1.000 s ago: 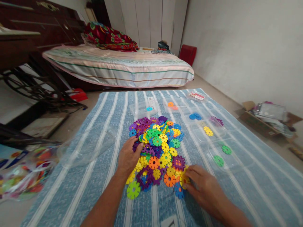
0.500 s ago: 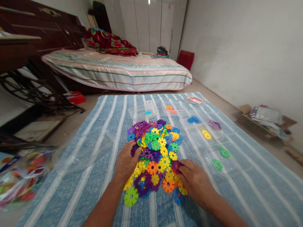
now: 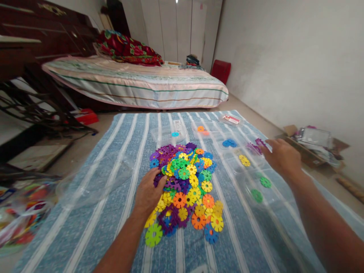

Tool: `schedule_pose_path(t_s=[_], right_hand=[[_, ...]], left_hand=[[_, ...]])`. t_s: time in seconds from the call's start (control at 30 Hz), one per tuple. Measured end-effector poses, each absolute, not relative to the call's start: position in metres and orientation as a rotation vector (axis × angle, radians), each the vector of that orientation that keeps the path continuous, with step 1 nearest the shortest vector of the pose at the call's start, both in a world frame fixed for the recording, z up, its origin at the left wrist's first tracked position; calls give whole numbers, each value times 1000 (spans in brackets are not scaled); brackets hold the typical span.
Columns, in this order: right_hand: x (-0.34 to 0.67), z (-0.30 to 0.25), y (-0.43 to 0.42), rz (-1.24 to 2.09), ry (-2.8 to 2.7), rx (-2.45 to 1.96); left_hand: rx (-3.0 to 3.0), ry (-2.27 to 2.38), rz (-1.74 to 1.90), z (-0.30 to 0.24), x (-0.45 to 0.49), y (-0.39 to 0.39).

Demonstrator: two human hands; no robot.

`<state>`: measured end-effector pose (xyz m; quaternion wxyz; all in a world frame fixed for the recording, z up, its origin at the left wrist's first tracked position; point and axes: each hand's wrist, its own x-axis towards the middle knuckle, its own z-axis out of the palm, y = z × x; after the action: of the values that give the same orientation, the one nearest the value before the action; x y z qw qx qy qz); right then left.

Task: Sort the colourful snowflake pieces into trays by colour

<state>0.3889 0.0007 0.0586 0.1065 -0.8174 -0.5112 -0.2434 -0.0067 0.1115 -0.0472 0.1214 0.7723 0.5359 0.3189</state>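
Observation:
A heap of flat, flower-shaped plastic discs (image 3: 187, 182) in purple, green, yellow, orange and blue lies on a blue striped mat (image 3: 125, 167). My left hand (image 3: 148, 191) lies palm down on the heap's left side, its fingers loosely over purple discs, gripping nothing that I can see. My right hand (image 3: 280, 155) reaches far right over clear trays, with a purple piece (image 3: 259, 142) pinched at its fingertips. It hovers above the tray holding purple pieces (image 3: 253, 148). Nearby trays hold yellow discs (image 3: 243, 160), green discs (image 3: 261, 188) and blue discs (image 3: 229, 143).
Further clear trays hold an orange disc (image 3: 201, 129) and a light-blue one (image 3: 174, 134). A clear empty lid or tub (image 3: 93, 178) sits left of the heap, and a bag of more discs (image 3: 19, 212) at far left. A bed (image 3: 133, 83) lies beyond; a cardboard box (image 3: 313, 142) is at right.
My right hand lifted a purple piece from the heap's near right side and swung it out to the right, over the trays. My left hand stayed on the heap.

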Motion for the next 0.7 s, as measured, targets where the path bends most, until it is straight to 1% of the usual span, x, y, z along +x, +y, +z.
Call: schedule_pose_path(t_s=[0.07, 0.13, 0.2, 0.3, 0.37, 0.5, 0.7], right_hand=[[380, 54, -3, -619, -1542, -2329], [354, 44, -13, -370, -1700, -2142], [318, 31, -28, -45, -1890, -1988], [269, 10, -47, 237, -2073, -1987], [249, -1, -55, 281, -2099, -2023], [238, -18, -61, 195, -2072, -2039], [240, -24, -63, 197, -1993, -2011]], left_hand=[[2259, 1556, 932, -46, -7, 111], [2258, 1549, 940, -45, -6, 110], [2249, 1550, 936, -44, -6, 109], [2236, 1561, 913, -43, -5, 109], [2234, 1561, 899, -43, -4, 109], [2236, 1561, 908, -44, -5, 109], [2255, 1551, 930, -44, -5, 109]])
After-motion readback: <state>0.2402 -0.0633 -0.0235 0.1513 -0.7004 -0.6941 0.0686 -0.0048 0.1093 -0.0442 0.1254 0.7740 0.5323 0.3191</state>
